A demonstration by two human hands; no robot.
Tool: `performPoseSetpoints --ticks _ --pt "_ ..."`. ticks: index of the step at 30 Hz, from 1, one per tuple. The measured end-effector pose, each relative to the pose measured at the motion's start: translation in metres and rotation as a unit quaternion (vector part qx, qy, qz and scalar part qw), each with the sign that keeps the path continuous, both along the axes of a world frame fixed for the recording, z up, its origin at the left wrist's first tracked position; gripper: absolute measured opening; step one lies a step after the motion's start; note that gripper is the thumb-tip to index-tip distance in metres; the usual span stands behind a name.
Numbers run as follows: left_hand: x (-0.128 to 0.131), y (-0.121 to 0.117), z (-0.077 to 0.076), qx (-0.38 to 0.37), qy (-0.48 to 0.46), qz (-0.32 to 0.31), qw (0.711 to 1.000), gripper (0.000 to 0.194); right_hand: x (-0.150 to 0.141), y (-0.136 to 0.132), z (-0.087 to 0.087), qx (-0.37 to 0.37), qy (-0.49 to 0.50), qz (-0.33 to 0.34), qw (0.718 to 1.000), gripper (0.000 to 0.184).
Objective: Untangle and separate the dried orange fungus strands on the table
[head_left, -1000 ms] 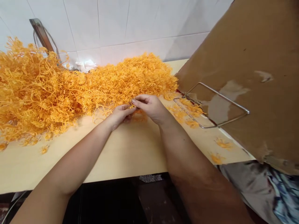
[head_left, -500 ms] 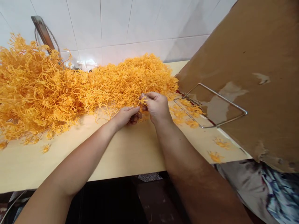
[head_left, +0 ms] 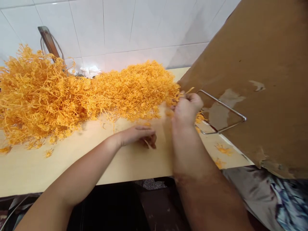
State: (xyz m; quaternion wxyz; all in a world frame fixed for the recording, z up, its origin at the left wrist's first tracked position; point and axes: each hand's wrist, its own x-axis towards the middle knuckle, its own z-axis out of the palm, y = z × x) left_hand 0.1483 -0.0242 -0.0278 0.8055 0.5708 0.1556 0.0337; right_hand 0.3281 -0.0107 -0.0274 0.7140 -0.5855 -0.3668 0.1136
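A big heap of orange, many-legged plastic flower pieces lies along the back of the table. My right hand is at the heap's right end, fingers closed, with an orange flower piece sticking out past them. My left hand hovers over bare tabletop in front of the heap. Its fingers are curled in, and whatever they hold, if anything, is hidden. Beyond my right hand, some loose orange pieces lie by a bent metal wire frame, partly covered by the hand.
A large cardboard sheet leans at the right. The pale wooden table ends at a front edge above dark space. White tiles rise behind the heap, with a metal-and-wood bar at the back left. Patterned cloth hangs lower right.
My hands were together at the heap's front, fingers around a flower piece. Now they are apart: the right has moved right with an orange piece, and the left has come nearer me.
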Motion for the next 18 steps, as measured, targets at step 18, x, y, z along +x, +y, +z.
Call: performPoseSetpoints --ticks 18 --pt "-0.009 0.028 -0.002 -0.025 -0.106 0.316 0.942 0.029 -0.080 -0.013 0.006 -0.025 -0.059 0.193 0.979 0.021"
